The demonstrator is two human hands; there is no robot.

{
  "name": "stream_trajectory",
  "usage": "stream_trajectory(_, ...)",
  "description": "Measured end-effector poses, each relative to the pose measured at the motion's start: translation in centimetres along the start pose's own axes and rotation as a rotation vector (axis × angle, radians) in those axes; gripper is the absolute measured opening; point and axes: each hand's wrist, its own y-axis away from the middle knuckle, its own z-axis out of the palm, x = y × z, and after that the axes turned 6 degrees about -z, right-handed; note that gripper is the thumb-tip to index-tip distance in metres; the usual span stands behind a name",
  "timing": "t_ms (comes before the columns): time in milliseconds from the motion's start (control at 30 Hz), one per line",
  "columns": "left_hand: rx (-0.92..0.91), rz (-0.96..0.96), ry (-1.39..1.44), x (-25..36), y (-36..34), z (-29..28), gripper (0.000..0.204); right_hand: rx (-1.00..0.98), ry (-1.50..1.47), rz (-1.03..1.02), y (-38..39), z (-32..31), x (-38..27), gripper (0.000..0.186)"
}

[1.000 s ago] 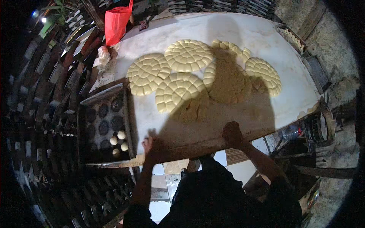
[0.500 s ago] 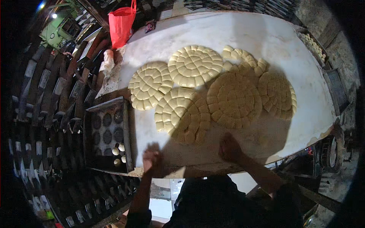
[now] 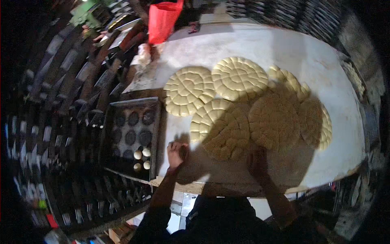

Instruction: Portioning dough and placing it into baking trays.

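Observation:
Several flat rounds of pale dough, scored into small pieces, lie side by side on the table; one is the upper middle dough round. My left hand rests curled on the table between the tray and the lower left dough round. Whatever its fingers enclose is hidden. Deep in shadow, my right hand is bunched at the near edge of the shaded dough round; what it holds, if anything, cannot be made out. Several smooth dough balls sit in the near right corner of the dark tray.
The pale table has a worn near edge. A red bag stands at its far left corner. Dark slatted racks crowd the left side, and more slatted stacks stand behind. A partial dough ring lies at the far right.
The view has swung left, so the table and tray appear farther right. Both hands have moved slightly away from the table's near edge. The right hand now meets the dough's near edge.

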Motion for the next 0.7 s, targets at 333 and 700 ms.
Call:
stream_trajectory(333,-0.035,0.921,-1.173,2.1,7.0,0.3,0.015,-0.079,-0.369,0.245,3.3,-0.8,-4.3,0.014)
stream_trajectory(700,-0.358,0.095,-0.421,11.8,6.6,4.3,0.025,-0.110,0.530,0.569,8.0,-8.3,8.7,0.026)
